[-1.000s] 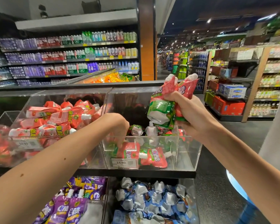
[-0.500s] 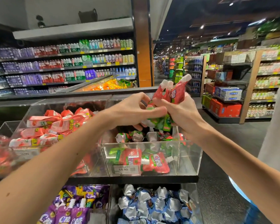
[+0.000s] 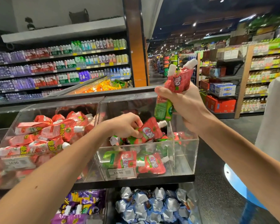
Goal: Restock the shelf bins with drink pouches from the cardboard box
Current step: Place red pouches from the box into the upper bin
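A clear acrylic bin [image 3: 183, 157] on the right of the shelf holds several red-and-green drink pouches. My left hand [image 3: 125, 125] reaches into this bin and pinches one red-and-green pouch [image 3: 149, 132] by its lower end, white cap pointing right. Above the bin's right side, my right hand [image 3: 179, 104] grips a small bunch of the same pouches [image 3: 176, 81], white caps up. The cardboard box is out of view.
A second acrylic bin [image 3: 11, 131] to the left is full of red-and-pink pouches. Below the shelf sit purple pouches [image 3: 81, 206] and silver-blue pouches [image 3: 150, 204]. A person in white [image 3: 275, 126] stands at the right edge. The aisle floor opens to the right.
My left hand took one pouch from the bunch in my right hand and brought it down into the right bin. The right hand stayed raised with the remaining pouches.
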Motion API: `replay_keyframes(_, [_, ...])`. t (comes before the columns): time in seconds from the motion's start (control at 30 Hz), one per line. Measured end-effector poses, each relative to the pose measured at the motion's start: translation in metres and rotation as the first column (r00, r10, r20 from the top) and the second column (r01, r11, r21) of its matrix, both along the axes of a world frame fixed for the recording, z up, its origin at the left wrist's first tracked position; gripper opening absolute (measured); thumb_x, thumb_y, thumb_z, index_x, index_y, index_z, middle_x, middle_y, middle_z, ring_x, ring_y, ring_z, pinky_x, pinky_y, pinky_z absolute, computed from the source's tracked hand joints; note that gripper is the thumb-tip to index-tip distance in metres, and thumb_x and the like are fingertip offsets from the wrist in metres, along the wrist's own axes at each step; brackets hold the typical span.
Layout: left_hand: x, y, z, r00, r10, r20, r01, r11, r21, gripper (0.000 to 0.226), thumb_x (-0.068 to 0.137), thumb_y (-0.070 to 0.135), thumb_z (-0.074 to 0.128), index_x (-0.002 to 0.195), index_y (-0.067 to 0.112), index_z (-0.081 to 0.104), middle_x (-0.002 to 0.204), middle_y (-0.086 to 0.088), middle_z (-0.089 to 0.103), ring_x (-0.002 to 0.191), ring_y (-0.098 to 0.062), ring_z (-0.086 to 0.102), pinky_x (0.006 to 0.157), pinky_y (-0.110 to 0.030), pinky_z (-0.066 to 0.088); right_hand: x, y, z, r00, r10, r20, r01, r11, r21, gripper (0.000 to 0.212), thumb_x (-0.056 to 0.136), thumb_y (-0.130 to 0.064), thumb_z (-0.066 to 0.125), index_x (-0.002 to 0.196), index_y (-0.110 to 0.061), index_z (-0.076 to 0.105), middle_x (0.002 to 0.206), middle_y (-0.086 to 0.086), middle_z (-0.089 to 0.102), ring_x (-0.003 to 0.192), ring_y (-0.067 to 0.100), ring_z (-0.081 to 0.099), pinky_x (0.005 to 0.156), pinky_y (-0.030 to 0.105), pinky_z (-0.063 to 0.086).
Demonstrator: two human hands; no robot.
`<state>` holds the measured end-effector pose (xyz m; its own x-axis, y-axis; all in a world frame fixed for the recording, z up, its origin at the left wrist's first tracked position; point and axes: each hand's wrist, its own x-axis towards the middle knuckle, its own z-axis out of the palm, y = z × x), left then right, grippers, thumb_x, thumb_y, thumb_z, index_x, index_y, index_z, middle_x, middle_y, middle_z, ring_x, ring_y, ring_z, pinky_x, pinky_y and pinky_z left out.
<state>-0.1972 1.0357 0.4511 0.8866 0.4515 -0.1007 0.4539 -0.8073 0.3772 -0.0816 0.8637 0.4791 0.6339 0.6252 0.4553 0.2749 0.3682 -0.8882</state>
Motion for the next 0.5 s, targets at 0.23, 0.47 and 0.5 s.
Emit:
replay_keyframes(0.23, [0.032, 0.006, -0.001, 0.972, -0.086, -0.22, 0.112, 0.988, 0.107, 0.012, 0.086, 0.02, 0.077, 0.085, 0.026, 0.067, 0.076, 0.014, 0.065, 0.071, -0.009, 0.061, 0.06, -0.023, 0.047, 0.006, -0.003, -0.004, 1.0, 0.003, 0.015, -0.003, 1.0, 0.014, 0.034, 0.079, -0.022, 0.081, 0.104, -0.015, 0.06, 0.105, 0.014, 0.07, 0.101, 0.022, 0.069, 0.09, 0.034, 0.056])
replay_keyframes(0.47, [0.046, -0.013, -0.028, 0.919, -0.083, -0.387, 0.178, 0.96, 0.217, 0.028, 0.08, 0.034, 0.082, 0.098, 0.015, 0.074, 0.07, 0.01, 0.06, 0.069, -0.013, 0.058, 0.054, -0.024, 0.044, 0.01, -0.002, -0.01, 1.0, 0.009, 0.028, -0.009, 1.0, 0.009, 0.044, 0.079, -0.021, 0.082, 0.113, -0.007, 0.058, 0.104, 0.016, 0.069, 0.099, 0.024, 0.069, 0.092, 0.041, 0.057])
replay_keyframes(0.5, [0.046, -0.014, -0.027, 0.915, -0.082, -0.394, 0.181, 0.958, 0.221, 0.033, 0.081, 0.035, 0.082, 0.102, 0.012, 0.074, 0.073, 0.009, 0.061, 0.071, -0.014, 0.059, 0.054, -0.024, 0.044, 0.01, -0.001, -0.011, 0.999, 0.013, 0.032, -0.014, 1.0, 0.008, 0.043, 0.078, -0.021, 0.082, 0.112, -0.007, 0.058, 0.103, 0.016, 0.069, 0.099, 0.024, 0.069, 0.091, 0.041, 0.057])
